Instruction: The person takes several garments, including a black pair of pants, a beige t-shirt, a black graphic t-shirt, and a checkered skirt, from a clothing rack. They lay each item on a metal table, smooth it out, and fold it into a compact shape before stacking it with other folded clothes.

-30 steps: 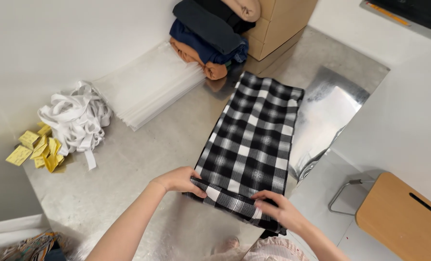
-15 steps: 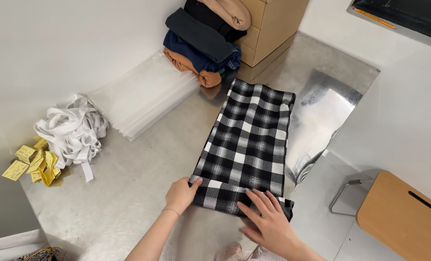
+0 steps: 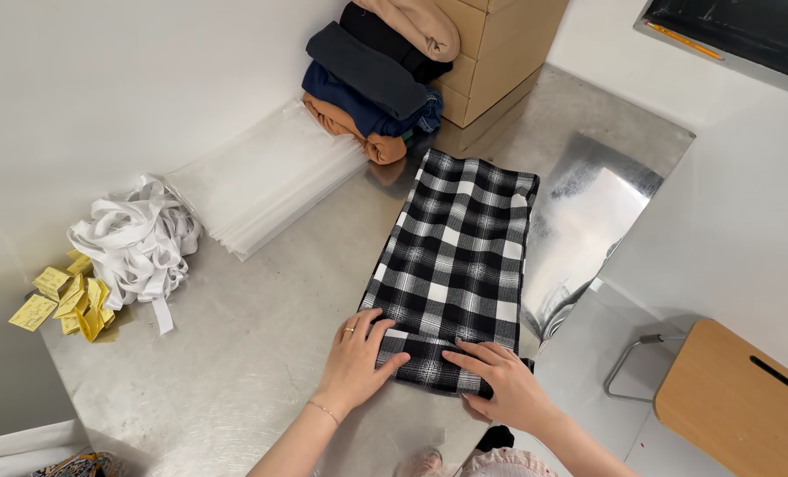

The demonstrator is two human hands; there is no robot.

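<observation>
- The table (image 3: pixel 261 353), grey metal, carries everything; it runs away from the person toward a corner where cardboard boxes (image 3: pixel 491 53) stand.
- The plaid cloth (image 3: pixel 460 256), black and white and folded into a long strip, lies on the table straight ahead of the hands; its long axis runs away from the person, tilted a little to the right, with the far end just short of the stack of folded clothes (image 3: pixel 376 79).
- Beside the stack lies a pile of clear bags (image 3: pixel 270 181); further left sit white ribbons (image 3: pixel 133 243) and yellow tags (image 3: pixel 63 300), all well apart from the cloth.
- Both hands rest on the cloth's near end, about equally close to it (neither has to reach).
- The left hand (image 3: pixel 358 358) lies flat on the near left corner, fingers spread, thumb over the edge; it presses rather than grips.
- The right hand (image 3: pixel 500 384) lies on the near right part, fingers pointing left along the edge, with the fingers underneath seemingly curled round the hem; whether it truly pinches the cloth I cannot tell.
- Compared with a second ago, the cloth's near end has been doubled over into a thicker band, and both hands have come closer together on it.
</observation>
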